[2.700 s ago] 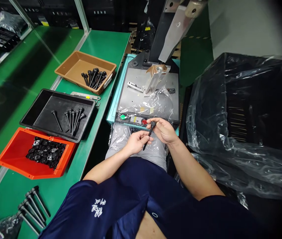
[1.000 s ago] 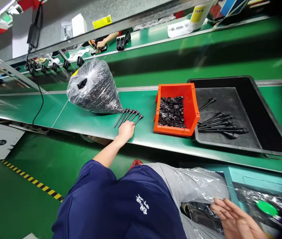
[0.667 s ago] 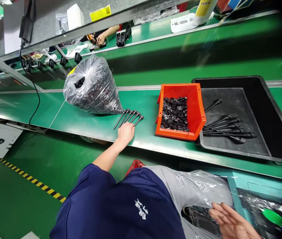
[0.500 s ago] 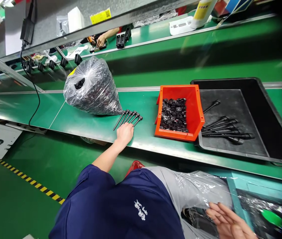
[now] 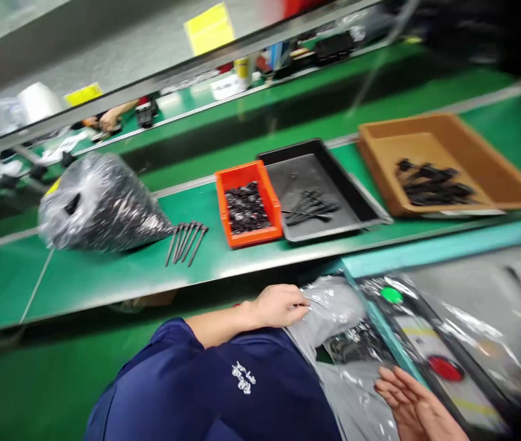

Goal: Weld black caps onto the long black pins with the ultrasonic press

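My left hand [image 5: 283, 305] is over my lap, beside clear plastic [image 5: 336, 300] on my grey trousers. Its fingers are loosely bent, with a small gap to the thumb, and nothing shows in them. Lower right, my right hand [image 5: 414, 401] is open with the palm turned up, close to a clear bag of black parts [image 5: 357, 344] between my legs. Several thin black rods with wider heads [image 5: 187, 242] lie side by side on the green bench [image 5: 141, 272]. A stuffed clear plastic bag [image 5: 104, 205] stands left of them.
Right of the rods is an orange bin [image 5: 275, 199] of small black parts, then a black tray [image 5: 334, 177] with rods. A brown tray [image 5: 494, 153] holds more black pieces. A teal crate [image 5: 380, 334] with bagged items stands below. Across the bench, another person's hand [image 5: 110, 119] works.
My left hand has left the rods on the bench and moved right to my lap. The view has swung right, bringing in the brown tray. My right hand stays low and open.
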Available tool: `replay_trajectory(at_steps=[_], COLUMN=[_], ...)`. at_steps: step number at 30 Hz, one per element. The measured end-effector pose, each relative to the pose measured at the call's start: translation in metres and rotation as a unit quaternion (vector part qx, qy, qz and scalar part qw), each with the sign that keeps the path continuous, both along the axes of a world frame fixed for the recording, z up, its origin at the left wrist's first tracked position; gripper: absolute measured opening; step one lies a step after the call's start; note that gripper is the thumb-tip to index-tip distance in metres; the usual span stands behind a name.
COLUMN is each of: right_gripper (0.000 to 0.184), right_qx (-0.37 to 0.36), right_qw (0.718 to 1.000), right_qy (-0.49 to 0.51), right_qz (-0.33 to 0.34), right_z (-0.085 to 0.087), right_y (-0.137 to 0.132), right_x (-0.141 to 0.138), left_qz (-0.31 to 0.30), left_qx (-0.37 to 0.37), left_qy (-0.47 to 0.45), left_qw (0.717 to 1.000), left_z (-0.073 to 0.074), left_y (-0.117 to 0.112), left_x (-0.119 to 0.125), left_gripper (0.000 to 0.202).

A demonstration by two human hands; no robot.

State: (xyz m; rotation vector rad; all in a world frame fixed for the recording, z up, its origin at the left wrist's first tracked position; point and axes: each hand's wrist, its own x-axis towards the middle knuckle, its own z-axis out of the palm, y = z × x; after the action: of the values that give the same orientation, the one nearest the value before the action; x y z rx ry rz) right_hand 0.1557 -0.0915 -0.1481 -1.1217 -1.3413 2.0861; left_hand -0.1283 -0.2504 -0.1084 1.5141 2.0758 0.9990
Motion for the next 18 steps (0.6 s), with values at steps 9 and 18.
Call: replay_trajectory(at_steps=[9, 18], right_gripper=[0.044, 0.019], right_qx=[0.140, 0.174], right_qw=[0.929, 0.784], right_qy=[-0.022, -0.393], right_qz=[-0.343, -0.448], right_z=[0.084, 0.133], right_y=[-0.052, 0.031], right_x=[0.153, 0.317], left_qz=[-0.207, -0.222], left_qx=[-0.098, -0.086], left_qy=[0.154, 0.160], left_qw=[0.961, 0.958], left_z=[-0.058, -0.090], left_y=[0.096, 0.108], left_x=[0.015, 0.016], left_gripper=[0.030, 0.034])
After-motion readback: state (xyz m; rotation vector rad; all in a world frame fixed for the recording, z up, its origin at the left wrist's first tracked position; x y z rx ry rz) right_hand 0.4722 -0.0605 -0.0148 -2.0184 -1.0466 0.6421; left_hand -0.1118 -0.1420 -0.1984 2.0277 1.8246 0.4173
